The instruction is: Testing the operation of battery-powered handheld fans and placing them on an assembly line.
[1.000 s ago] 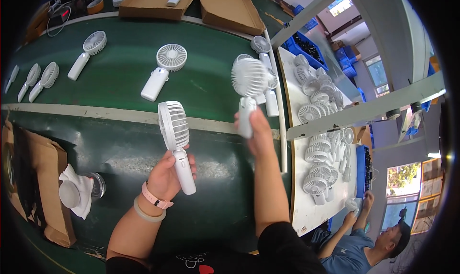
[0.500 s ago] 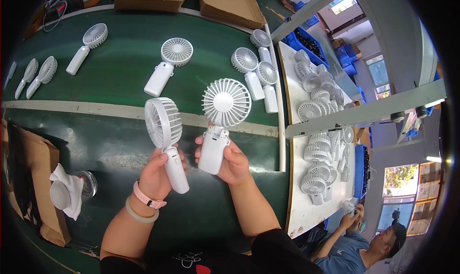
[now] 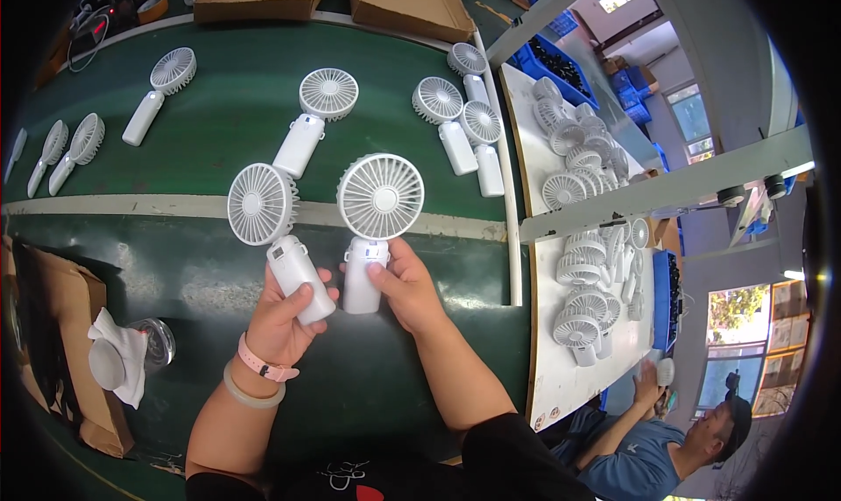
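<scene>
My left hand (image 3: 277,328) is closed around the handle of a white handheld fan (image 3: 260,207), its thumb lying across the handle. The fan's round grille leans up and to the left. Beside it, my right hand (image 3: 412,292) grips a second white handheld fan (image 3: 382,196) by its handle, with the grille upright and facing me. A dark slot shows at the top of each handle, under the grille. Just beyond the fan heads, another white fan (image 3: 301,144) lies on the green belt (image 3: 228,107).
Several more fans lie on the belt, including a single fan (image 3: 142,120) and a right-hand group (image 3: 456,142). Cardboard trays (image 3: 410,3) stand behind. A cardboard box (image 3: 83,326) and white cloth (image 3: 131,361) are at left. Many fans fill the white side table (image 3: 534,317), where a co-worker (image 3: 631,453) sits.
Both held fans have been turned in my hands. The left one's grille now shows its face and has shifted left; the right one has moved slightly left. The co-worker's hands have risen.
</scene>
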The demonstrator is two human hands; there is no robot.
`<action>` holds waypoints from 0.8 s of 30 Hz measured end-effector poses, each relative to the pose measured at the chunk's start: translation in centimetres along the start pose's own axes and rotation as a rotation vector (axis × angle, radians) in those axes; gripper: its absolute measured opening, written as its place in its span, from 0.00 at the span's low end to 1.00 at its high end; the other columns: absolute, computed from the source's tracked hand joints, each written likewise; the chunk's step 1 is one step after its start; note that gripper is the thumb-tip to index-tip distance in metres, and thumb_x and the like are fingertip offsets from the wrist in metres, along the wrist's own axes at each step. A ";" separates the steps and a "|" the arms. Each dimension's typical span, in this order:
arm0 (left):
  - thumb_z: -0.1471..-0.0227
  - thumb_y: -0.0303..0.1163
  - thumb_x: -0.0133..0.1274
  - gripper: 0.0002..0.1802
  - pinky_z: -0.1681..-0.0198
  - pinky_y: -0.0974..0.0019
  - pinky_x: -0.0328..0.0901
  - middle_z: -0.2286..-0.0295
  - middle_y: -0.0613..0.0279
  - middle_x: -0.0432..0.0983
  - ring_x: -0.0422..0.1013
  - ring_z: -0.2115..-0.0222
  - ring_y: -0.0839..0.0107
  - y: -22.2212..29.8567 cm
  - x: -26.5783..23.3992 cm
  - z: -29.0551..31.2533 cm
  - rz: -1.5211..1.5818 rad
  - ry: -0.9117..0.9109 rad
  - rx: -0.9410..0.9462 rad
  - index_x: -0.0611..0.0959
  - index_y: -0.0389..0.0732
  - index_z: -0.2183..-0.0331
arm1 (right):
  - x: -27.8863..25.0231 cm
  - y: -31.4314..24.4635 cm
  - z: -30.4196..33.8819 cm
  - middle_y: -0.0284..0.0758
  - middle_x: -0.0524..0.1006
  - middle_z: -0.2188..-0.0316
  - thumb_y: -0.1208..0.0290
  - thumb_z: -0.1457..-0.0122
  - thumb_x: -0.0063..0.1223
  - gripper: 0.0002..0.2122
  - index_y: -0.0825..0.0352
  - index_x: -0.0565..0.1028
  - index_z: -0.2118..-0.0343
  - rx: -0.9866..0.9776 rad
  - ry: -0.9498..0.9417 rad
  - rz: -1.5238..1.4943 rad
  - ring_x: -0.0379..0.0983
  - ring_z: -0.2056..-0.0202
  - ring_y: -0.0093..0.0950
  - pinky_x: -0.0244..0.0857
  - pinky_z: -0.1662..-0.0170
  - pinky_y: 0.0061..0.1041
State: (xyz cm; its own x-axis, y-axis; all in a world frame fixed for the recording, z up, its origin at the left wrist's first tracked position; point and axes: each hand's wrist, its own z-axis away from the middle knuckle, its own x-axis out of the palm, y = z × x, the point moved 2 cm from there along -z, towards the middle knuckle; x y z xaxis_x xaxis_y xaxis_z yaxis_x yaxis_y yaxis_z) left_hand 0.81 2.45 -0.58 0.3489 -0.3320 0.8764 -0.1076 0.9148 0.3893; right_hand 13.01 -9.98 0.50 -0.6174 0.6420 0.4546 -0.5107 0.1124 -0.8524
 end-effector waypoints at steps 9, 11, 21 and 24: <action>0.57 0.24 0.56 0.18 0.74 0.64 0.69 0.70 0.64 0.69 0.69 0.67 0.67 -0.1 0.0 0.3 -0.087 -0.043 0.044 0.67 0.47 0.64 | 0.1 -0.2 0.1 0.40 0.73 0.61 0.76 0.47 0.48 0.18 0.71 0.63 0.52 -0.058 0.036 0.011 0.72 0.60 0.29 0.65 0.56 0.28; 0.59 0.24 0.57 0.21 0.70 0.61 0.69 0.70 0.66 0.68 0.69 0.67 0.68 -0.5 0.3 0.3 -0.079 -0.051 0.032 0.66 0.48 0.63 | 0.2 -0.4 0.2 0.40 0.73 0.61 0.77 0.48 0.48 0.18 0.71 0.64 0.53 -0.112 0.066 0.043 0.72 0.60 0.29 0.65 0.56 0.27; 0.66 0.19 0.55 0.24 0.63 0.58 0.67 0.68 0.62 0.66 0.67 0.68 0.69 -0.2 0.5 0.2 -0.096 -0.014 -0.007 0.68 0.45 0.64 | -0.4 0.0 -0.2 0.40 0.74 0.62 0.79 0.49 0.48 0.18 0.71 0.64 0.54 -0.084 0.069 0.024 0.72 0.61 0.28 0.65 0.56 0.27; 0.66 0.22 0.57 0.27 0.64 0.61 0.68 0.66 0.65 0.65 0.66 0.67 0.70 -0.2 0.5 0.2 -0.124 -0.053 -0.002 0.67 0.47 0.60 | -0.5 0.1 -0.2 0.39 0.74 0.63 0.79 0.49 0.48 0.17 0.71 0.65 0.54 -0.092 0.095 0.064 0.72 0.61 0.28 0.65 0.56 0.26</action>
State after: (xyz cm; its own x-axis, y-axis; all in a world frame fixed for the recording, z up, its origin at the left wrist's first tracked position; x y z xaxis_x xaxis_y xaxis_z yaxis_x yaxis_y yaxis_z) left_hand 0.87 2.06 -0.18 0.3097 -0.4539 0.8355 -0.0653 0.8665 0.4949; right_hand 13.39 -10.17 0.10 -0.5849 0.7186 0.3761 -0.4124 0.1358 -0.9008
